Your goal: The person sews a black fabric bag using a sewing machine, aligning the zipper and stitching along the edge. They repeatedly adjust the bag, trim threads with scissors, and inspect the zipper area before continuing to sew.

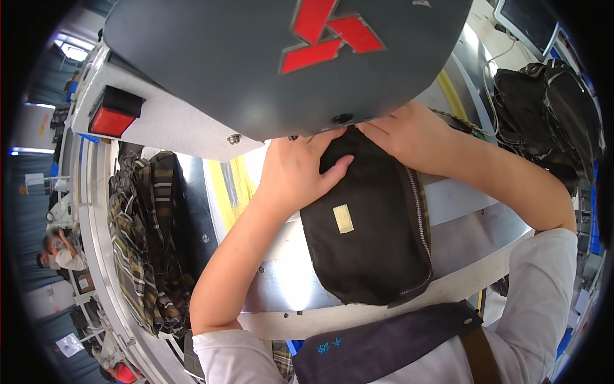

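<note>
A black fabric piece [364,243], like a bag panel, lies in front of me with a metal zipper [419,217] curving along its right side. A small cream patch [343,219] sits on its face. My left hand [291,169] rests at its far left edge, fingers stretched forward and thumb apart over the cloth. Closed at the far edge, my right hand [406,134] pinches the fabric. Both sets of fingertips are close beneath a large dark grey machine head [256,70] with a red emblem, which hides the far end of the piece.
Plaid and dark fabric pieces [150,237] are heaped to the left. At the right lies a pile of black zippered bags [543,115], with a cord near it. A red switch [113,120] is on the machine's white side. A screen [527,25] stands far right. People are in the left background.
</note>
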A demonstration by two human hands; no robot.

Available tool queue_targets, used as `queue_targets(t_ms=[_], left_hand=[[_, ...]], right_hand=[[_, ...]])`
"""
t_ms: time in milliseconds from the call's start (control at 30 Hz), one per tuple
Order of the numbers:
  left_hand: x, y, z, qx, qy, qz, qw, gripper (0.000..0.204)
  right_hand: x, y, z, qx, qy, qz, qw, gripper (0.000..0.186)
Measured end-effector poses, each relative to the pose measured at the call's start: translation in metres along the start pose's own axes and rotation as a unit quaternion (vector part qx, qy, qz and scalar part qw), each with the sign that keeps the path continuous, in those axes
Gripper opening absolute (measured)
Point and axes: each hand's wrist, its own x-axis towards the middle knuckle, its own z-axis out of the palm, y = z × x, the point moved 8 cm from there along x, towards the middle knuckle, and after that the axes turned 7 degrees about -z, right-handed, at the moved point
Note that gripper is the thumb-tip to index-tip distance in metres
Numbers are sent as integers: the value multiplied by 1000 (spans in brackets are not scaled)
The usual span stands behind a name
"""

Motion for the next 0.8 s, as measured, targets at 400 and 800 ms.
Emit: queue_targets(t_ms=[400,800], left_hand=[[-2,4,-3,-4,13,12,1000,36],[-20,-6,-13,-48,-38,-32,998,33]], right_hand=[[-1,0,-5,8,13,13,1000,35],[3,-9,0,90,54,180,978,18]])
